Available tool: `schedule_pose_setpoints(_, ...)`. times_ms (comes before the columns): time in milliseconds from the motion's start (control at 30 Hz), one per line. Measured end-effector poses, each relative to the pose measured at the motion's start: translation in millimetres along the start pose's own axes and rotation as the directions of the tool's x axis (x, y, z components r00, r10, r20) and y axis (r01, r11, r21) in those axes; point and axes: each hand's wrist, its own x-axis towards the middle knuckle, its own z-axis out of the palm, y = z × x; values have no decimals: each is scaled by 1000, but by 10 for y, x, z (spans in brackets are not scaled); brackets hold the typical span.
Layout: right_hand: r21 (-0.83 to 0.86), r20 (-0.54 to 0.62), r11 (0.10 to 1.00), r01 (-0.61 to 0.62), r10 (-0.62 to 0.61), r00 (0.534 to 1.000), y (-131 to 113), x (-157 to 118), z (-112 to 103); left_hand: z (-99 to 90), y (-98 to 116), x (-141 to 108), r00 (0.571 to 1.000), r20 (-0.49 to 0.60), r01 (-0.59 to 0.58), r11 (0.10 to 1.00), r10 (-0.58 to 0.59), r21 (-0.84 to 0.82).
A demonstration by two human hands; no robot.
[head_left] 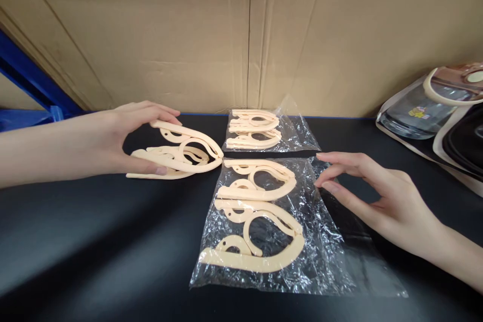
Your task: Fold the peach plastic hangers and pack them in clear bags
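My left hand (132,136) grips a folded cream plastic hanger (206,138) between thumb and fingers, at the left of the middle. Under it another cream folded hanger (175,176) lies on the black table. My right hand (381,196) has its thumb and fingers apart, nothing between them, its fingertips at the right edge of a clear plastic bag (324,241). Inside that bag lie two folded cream hangers (264,263), one nearer and one farther. Behind it is a second clear bag (298,131) with folded cream hangers (260,143) in it.
A clear bottle (411,115) with a cream strap and a black item (466,136) stand at the right edge. Brown cardboard (169,35) rises behind the black table (94,241). A blue metal frame (33,75) is at the far left.
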Motion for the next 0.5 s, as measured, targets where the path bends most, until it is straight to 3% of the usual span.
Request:
schedule_pose_setpoints(100,20,1,1000,22,-22,1000,-21,0,2,-66,239,-22,995,-69,66,998,-67,-11)
schedule_pose_setpoints(233,24,-12,999,38,-38,999,-30,-12,5,-107,384,-36,972,-178,144,987,-154,-67)
schedule_pose_setpoints(367,79,-59,996,47,-42,997,-40,-12,11,107,604,-62,953,-292,-28,942,-76,-334)
schedule_pose_setpoints(433,91,-53,993,78,-74,996,-63,-8,3,298,795,-102,957,-290,-86,935,-20,-345)
schedule_pose_setpoints(500,51,-20,990,130,-130,991,-108,-6,-12,489,991,-158,928,-352,-225,933,119,-279)
